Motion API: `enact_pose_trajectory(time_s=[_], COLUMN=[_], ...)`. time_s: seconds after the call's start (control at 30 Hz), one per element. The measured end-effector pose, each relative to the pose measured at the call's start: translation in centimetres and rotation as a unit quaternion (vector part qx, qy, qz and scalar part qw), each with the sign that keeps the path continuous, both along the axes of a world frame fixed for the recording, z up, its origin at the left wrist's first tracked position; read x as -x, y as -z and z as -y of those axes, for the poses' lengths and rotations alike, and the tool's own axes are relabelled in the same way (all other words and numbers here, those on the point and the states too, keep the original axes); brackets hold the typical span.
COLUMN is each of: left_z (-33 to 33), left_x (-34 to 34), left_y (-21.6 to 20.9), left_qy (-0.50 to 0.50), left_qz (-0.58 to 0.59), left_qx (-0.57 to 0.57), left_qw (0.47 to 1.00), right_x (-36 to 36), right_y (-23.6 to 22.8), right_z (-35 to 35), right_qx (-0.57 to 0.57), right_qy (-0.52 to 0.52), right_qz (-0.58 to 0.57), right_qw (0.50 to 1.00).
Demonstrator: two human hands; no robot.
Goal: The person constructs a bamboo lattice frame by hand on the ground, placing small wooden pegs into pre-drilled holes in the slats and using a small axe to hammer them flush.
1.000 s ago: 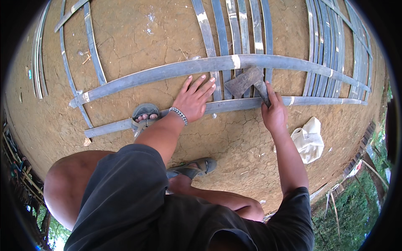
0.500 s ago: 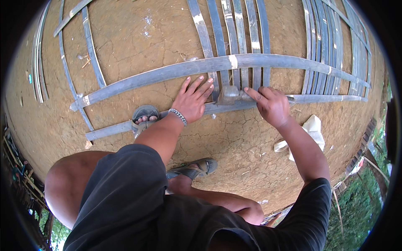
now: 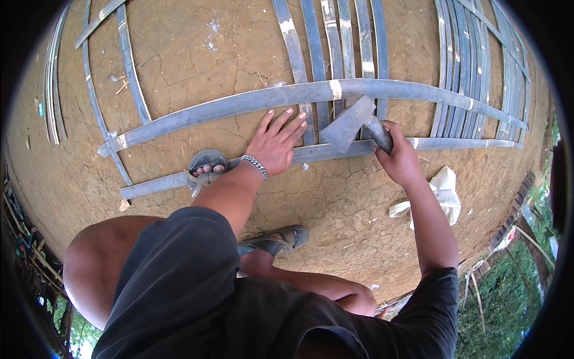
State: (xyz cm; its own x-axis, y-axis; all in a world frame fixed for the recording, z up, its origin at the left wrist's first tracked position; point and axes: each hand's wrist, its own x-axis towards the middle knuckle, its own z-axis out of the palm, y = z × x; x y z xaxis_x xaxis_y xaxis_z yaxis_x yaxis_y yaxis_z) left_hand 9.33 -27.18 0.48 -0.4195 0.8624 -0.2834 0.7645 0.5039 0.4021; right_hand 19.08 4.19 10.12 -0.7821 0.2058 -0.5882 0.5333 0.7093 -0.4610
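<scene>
My right hand [image 3: 399, 157] is closed round the short handle of a hatchet [image 3: 348, 127]. Its broad metal head is tilted over the lower crosswise bamboo strip [image 3: 276, 159], and I cannot tell whether it touches the strip. My left hand [image 3: 275, 146] lies palm down with fingers spread, left of the hatchet. Those fingertips reach toward the upper crosswise bamboo strip [image 3: 239, 106], beside the near end of an upright slat [image 3: 292, 45]. Several upright bamboo slats [image 3: 348, 45] pass under the upper strip, and the hatchet hides part of their near ends.
My sandalled left foot [image 3: 207, 167] presses on the lower strip; the other sandal [image 3: 290, 237] is on cracked earth. A white cloth or bag [image 3: 443, 194] lies at right. More bamboo slats [image 3: 463, 66] stand close together at far right. A bamboo strip [image 3: 133, 66] lies at left.
The hatchet, blurred and low at the strips before, is now tilted up with its head in plain view. My right hand has turned with it. My left hand has stayed in place.
</scene>
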Motion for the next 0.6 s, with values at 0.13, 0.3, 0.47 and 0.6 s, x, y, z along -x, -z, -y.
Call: enact_pose_trajectory(time_s=[0.13,0.3,0.47,0.6], left_z=[0.1,-0.1,-0.1,-0.3], left_x=[-0.1,0.0,-0.1,0.0], left_y=[0.2,0.1,0.0,0.1], left_qy=[-0.016,-0.011,-0.011,-0.011], left_qz=[0.022,0.024,0.023,0.011], left_qx=[-0.037,-0.027,-0.026,-0.024], left_qw=[0.999,0.999,0.999,1.0], right_x=[1.5,0.2,-0.5,2.7], right_y=[-0.2,1.3,1.8,1.5], right_z=[0.5,0.5,1.2,0.5], right_qx=[-0.108,-0.141,-0.13,-0.139], right_qy=[-0.138,-0.191,-0.222,-0.302], right_qz=[0.008,-0.011,-0.052,-0.166], right_qw=[0.984,0.971,0.965,0.929])
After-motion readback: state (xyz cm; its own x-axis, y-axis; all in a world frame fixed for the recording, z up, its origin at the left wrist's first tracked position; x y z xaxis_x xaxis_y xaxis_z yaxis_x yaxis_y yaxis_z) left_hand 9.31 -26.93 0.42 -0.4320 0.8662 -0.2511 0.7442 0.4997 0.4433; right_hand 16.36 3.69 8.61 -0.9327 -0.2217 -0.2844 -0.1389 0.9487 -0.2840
